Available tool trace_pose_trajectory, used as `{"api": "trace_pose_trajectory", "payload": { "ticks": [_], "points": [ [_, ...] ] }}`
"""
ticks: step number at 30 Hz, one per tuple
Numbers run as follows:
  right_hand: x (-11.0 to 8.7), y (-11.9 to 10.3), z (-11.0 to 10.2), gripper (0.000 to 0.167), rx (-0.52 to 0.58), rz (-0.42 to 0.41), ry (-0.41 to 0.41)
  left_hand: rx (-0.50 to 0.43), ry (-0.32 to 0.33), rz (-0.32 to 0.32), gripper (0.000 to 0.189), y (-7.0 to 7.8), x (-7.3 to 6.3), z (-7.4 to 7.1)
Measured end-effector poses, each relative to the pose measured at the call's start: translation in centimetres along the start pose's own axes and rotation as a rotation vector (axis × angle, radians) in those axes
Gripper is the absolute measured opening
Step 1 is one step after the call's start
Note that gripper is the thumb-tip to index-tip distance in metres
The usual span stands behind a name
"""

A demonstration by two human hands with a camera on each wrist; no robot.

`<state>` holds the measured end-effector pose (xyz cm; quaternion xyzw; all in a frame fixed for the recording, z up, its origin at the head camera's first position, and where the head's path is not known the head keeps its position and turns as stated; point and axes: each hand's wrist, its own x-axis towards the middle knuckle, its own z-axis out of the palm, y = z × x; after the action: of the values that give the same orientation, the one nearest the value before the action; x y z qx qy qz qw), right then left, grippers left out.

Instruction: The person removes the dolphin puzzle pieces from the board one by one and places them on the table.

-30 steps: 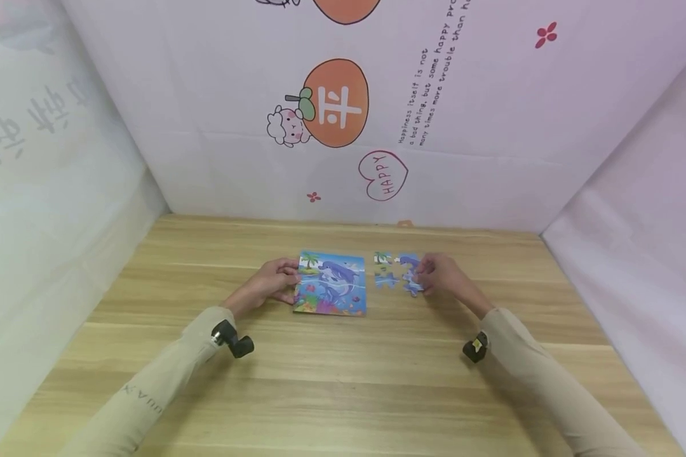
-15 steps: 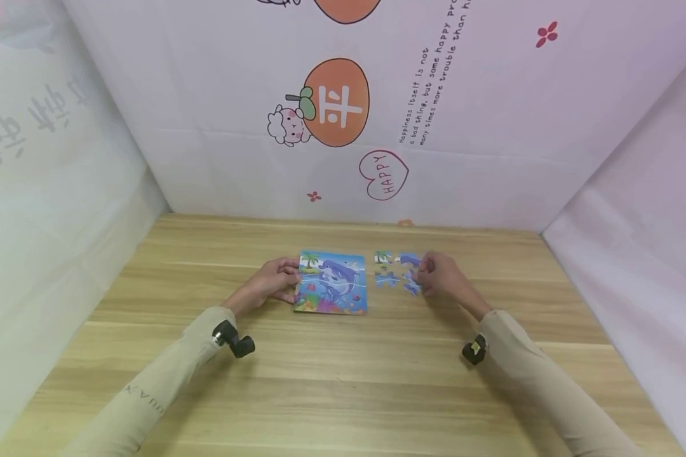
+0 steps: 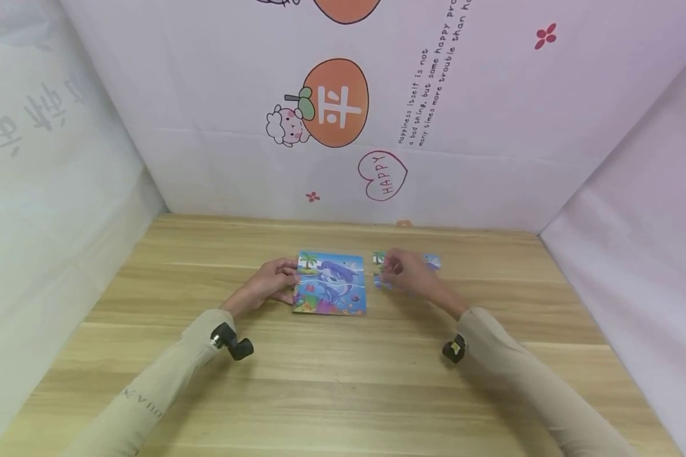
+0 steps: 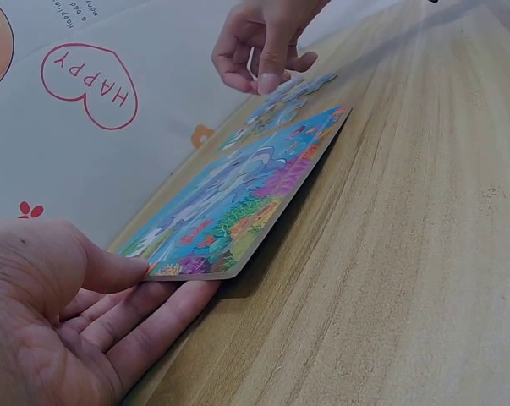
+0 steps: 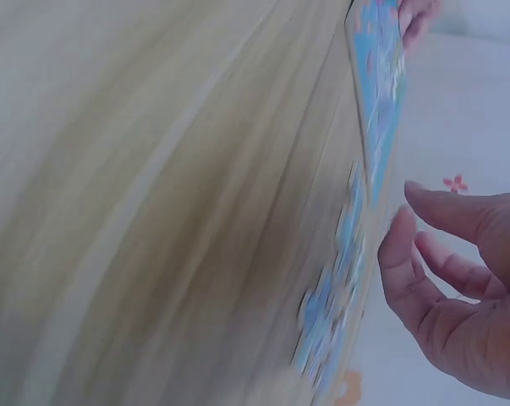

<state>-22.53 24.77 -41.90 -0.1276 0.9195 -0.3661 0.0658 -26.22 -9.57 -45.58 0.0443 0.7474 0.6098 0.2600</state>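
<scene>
Moved since the earlier frame: right hand (image 3: 414, 274), one, shifted leftward from the right side of the puzzle pieces to above them; thumb and fingers loosely curved, a gap between. Left hand (image 3: 267, 279), one, unmoved, pinching the left edge of the dolphin board (image 3: 331, 285) between thumb and fingers. Dolphin board, one, at tabletop (image 3: 331, 374) centre, held edge raised. Puzzle pieces (image 4: 280, 106), several, full count hidden by the hand; just beside the board's right edge, narrow strip between. Wrist cameras (image 3: 231, 341), two. Tabletop: broad stretch on the person's side.
</scene>
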Motion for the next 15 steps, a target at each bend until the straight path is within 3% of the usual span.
{"api": "trace_pose_trajectory", "payload": {
  "ticks": [11, 15],
  "points": [
    [1.8, -2.9, 3.2, 0.069, -0.050, 0.000, -0.157, -0.001, -0.001, 0.030, 0.052, -0.2, 0.0, -0.1],
    [1.9, -3.2, 4.0, 0.074, -0.063, 0.024, -0.180, 0.001, 0.003, 0.031, 0.051, -0.2, 0.0, 0.0]
  ]
}}
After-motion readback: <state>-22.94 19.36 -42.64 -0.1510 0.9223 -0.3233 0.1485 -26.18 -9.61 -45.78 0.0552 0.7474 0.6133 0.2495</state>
